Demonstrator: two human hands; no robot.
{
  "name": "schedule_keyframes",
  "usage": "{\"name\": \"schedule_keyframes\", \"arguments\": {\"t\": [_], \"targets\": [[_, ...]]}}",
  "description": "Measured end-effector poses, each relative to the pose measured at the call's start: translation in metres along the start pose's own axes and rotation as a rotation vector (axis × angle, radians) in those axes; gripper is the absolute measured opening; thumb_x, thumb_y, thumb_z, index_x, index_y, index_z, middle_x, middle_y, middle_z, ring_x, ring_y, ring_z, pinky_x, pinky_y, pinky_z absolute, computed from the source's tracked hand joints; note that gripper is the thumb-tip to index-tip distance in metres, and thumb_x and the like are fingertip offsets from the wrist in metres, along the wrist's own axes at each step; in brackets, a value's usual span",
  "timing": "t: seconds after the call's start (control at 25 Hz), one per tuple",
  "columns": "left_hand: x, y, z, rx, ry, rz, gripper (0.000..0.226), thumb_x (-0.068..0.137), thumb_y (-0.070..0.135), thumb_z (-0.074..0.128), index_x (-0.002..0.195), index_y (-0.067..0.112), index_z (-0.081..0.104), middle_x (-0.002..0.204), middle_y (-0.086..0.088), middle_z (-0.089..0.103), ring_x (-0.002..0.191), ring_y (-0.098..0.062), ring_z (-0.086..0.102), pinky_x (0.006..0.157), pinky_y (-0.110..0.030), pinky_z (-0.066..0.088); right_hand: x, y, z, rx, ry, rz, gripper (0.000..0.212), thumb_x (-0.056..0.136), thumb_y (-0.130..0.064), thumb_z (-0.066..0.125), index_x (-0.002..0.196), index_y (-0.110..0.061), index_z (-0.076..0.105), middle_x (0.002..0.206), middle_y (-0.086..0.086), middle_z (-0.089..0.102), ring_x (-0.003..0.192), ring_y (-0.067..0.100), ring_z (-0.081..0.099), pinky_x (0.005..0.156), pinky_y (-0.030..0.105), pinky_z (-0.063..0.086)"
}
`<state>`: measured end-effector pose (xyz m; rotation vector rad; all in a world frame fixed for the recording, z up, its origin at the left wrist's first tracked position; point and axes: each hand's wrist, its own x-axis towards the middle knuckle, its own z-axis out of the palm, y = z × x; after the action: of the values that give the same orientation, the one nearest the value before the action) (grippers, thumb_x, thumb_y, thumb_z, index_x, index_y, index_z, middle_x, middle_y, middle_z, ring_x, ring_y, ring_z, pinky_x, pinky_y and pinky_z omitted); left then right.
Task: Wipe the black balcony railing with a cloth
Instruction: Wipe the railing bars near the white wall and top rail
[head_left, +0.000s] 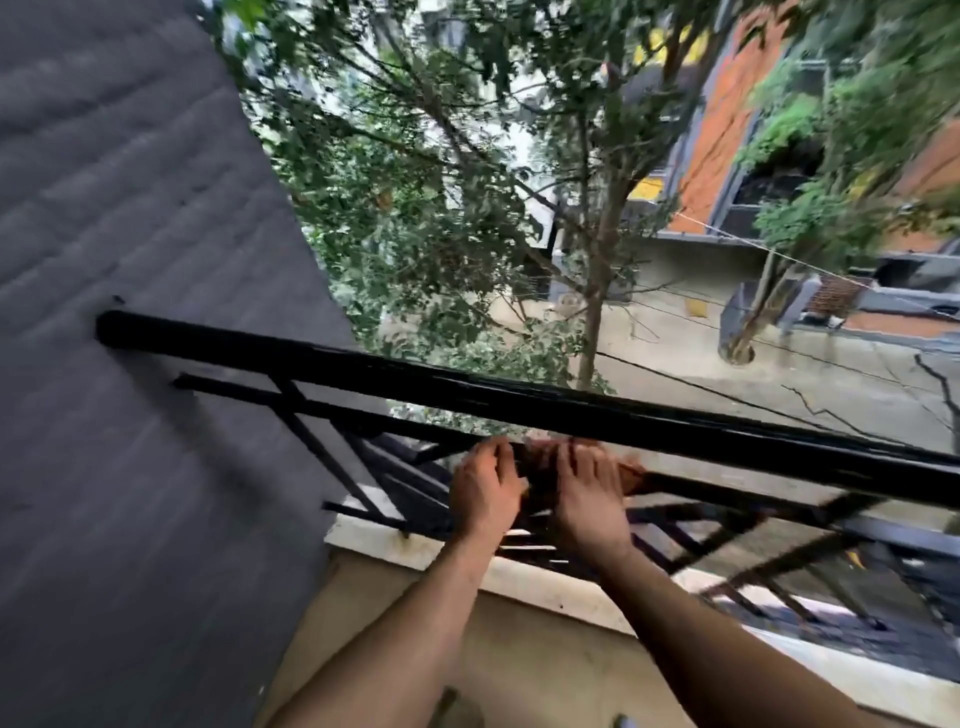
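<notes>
Left hand (485, 491) and right hand (589, 501) press a brown cloth (540, 467) on the black railing (519, 405), at its lower bar (727, 496). Blur hides how far either grip closes. Advise wrapping the bar fully and using steady strokes.

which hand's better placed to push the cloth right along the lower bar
Right, probably: the right hand lies over most of the cloth; the left hand sits at its left edge.

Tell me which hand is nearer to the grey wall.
Left. The left hand is at the end of the cloth toward the grey wall; the right hand is beside it, farther away.
</notes>
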<state>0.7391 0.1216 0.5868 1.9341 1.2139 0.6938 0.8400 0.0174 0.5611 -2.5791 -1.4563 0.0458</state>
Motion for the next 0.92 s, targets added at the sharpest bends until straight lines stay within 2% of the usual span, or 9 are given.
{"name": "schedule_keyframes", "arguments": {"t": [0.12,0.28,0.32,0.4,0.48,0.56,0.6,0.8,0.92], "targets": [[0.052,-0.053,-0.063,-0.037,0.146,-0.105,0.029,0.098,0.03,0.05,0.1,0.013,0.074,0.092,-0.013,0.075,0.087,-0.035,0.069,0.074,-0.041,0.054,0.043,-0.094,0.018,0.207,0.096,0.026,0.059,0.077,-0.032,0.073,0.133,-0.018,0.059,0.119,0.006,0.058,0.111,0.032,0.053,0.105,0.044,0.039],[0.094,-0.092,-0.121,-0.046,0.223,-0.203,0.028,0.099,0.032,0.051,0.1,0.015,0.074,0.092,-0.01,0.076,0.089,-0.036,0.068,0.073,-0.039,0.052,0.082,-0.195,0.023,0.551,0.111,0.065,0.04,0.082,-0.031,0.05,0.119,-0.029,0.066,0.11,-0.002,0.067,0.107,0.028,0.06,0.096,0.047,0.046],[0.102,-0.101,-0.135,-0.064,0.257,-0.225,0.029,0.097,0.032,0.05,0.098,0.015,0.074,0.092,-0.011,0.076,0.09,-0.036,0.068,0.073,-0.039,0.053,0.095,-0.22,0.024,0.646,0.07,0.019,0.036,0.084,-0.035,0.05,0.115,-0.029,0.067,0.11,-0.004,0.068,0.107,0.025,0.061,0.095,0.046,0.047],[0.116,-0.117,-0.164,-0.125,0.389,-0.321,0.024,0.097,0.022,0.052,0.095,0.012,0.074,0.093,-0.015,0.075,0.089,-0.038,0.066,0.072,-0.036,0.049,0.116,-0.264,0.031,0.695,-0.082,-0.169,0.045,0.088,-0.042,0.051,0.126,-0.023,0.066,0.129,0.002,0.065,0.125,0.027,0.056,0.109,0.04,0.041],[0.126,-0.137,-0.192,-0.151,0.484,-0.378,0.019,0.098,0.015,0.056,0.091,0.008,0.072,0.091,-0.018,0.074,0.086,-0.038,0.066,0.069,-0.032,0.045,0.135,-0.287,0.043,0.503,-0.155,-0.411,0.06,0.088,-0.044,0.057,0.142,-0.018,0.058,0.152,0.008,0.05,0.145,0.029,0.039,0.123,0.036,0.026],[0.128,-0.15,-0.202,-0.133,0.465,-0.333,0.017,0.097,0.016,0.058,0.091,0.009,0.072,0.089,-0.015,0.074,0.083,-0.035,0.067,0.069,-0.034,0.05,0.144,-0.286,0.049,0.266,-0.135,-0.553,0.067,0.085,-0.044,0.063,0.146,-0.018,0.054,0.158,0.008,0.041,0.147,0.031,0.034,0.123,0.041,0.027],[0.128,-0.151,-0.199,-0.126,0.425,-0.296,0.018,0.097,0.02,0.058,0.092,0.011,0.073,0.088,-0.013,0.074,0.083,-0.033,0.068,0.07,-0.036,0.053,0.144,-0.279,0.049,0.224,-0.118,-0.539,0.068,0.084,-0.045,0.062,0.145,-0.019,0.054,0.158,0.006,0.041,0.144,0.031,0.037,0.119,0.042,0.032],[0.122,-0.117,-0.142,0.085,0.072,0.094,0.024,0.092,0.027,0.05,0.088,0.015,0.07,0.085,-0.01,0.071,0.083,-0.033,0.066,0.075,-0.041,0.056,0.088,-0.178,0.039,0.199,0.076,-0.252,0.058,0.075,-0.048,0.079,0.124,-0.021,0.065,0.129,0.001,0.06,0.111,0.032,0.056,0.094,0.041,0.044],[0.104,-0.092,-0.1,0.212,-0.088,0.335,0.032,0.092,0.032,0.048,0.083,0.01,0.07,0.078,-0.013,0.068,0.075,-0.036,0.066,0.067,-0.038,0.055,0.042,-0.093,0.029,0.057,0.081,0.082,0.057,0.07,-0.047,0.078,0.123,-0.027,0.066,0.119,-0.001,0.061,0.107,0.033,0.056,0.091,0.043,0.044]]}}
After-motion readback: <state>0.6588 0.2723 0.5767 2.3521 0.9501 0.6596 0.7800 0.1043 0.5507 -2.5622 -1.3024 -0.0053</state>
